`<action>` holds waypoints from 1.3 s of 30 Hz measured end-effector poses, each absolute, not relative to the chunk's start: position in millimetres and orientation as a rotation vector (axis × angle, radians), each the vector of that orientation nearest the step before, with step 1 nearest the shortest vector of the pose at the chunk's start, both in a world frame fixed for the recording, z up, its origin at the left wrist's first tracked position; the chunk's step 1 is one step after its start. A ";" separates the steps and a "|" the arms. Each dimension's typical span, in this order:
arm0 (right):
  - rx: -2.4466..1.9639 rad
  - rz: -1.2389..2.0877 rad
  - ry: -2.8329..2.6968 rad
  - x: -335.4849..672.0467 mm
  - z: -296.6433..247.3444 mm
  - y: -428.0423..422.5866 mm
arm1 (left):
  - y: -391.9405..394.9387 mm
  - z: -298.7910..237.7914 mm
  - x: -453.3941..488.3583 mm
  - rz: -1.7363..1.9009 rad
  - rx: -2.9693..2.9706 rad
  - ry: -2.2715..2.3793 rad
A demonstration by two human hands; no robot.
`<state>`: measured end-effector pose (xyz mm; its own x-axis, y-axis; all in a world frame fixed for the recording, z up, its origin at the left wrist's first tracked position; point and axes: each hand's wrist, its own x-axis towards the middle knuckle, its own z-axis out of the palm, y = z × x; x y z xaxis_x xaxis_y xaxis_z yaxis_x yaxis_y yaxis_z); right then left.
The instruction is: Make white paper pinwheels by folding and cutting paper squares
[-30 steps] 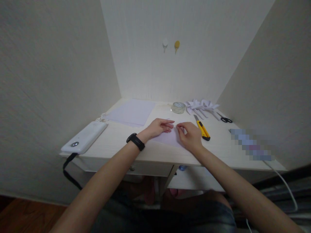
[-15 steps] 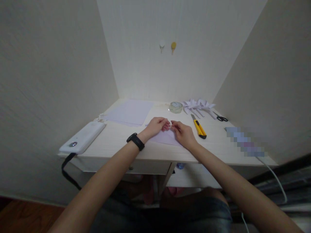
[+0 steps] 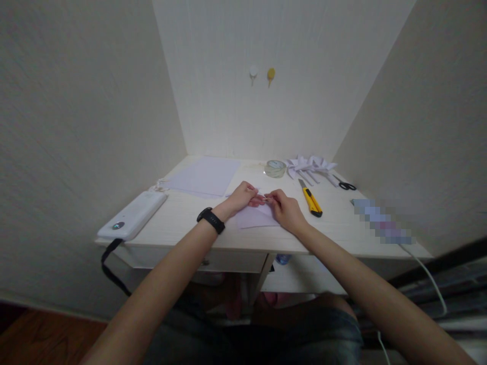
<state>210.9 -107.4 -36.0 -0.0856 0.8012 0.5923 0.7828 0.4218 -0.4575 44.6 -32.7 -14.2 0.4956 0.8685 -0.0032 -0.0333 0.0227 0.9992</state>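
My left hand (image 3: 245, 195), with a black watch (image 3: 211, 220) on its wrist, is closed over the middle of the desk. Its fingertips meet those of my right hand (image 3: 284, 207), which is closed in a pinch. Between them shows a small, thin, pale thing (image 3: 265, 198), too small to name. Beneath both hands lies a pale lilac sheet of paper (image 3: 254, 219), partly covered by them. Just right of my right hand rests a yellow utility knife (image 3: 312, 199) with its blade out.
Behind the hands stands a roll of clear tape (image 3: 275, 169), beside folded paper pinwheels (image 3: 310, 166) and black-handled scissors (image 3: 345, 185). Stacked paper (image 3: 205, 175) lies at the back left. A white device (image 3: 133, 215) with a black strap sits on the left edge; a blurred object (image 3: 382, 222) with a cable lies right.
The fingertips have shifted slightly, and the thin pale thing between them shows more clearly. More of the paper's lower left edge is visible. The desk items stay put.
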 end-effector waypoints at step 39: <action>-1.424 -0.335 -1.839 211.2 -40.1 -111.3 | -34.0 -10.2 36.5 0.579 1.359 0.770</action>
<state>211.2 -111.3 -40.1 -0.0772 0.7061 0.7039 0.9088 0.3402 -0.2416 36.5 -34.0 -10.2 0.6338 0.7589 -0.1496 0.0664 0.1393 0.9880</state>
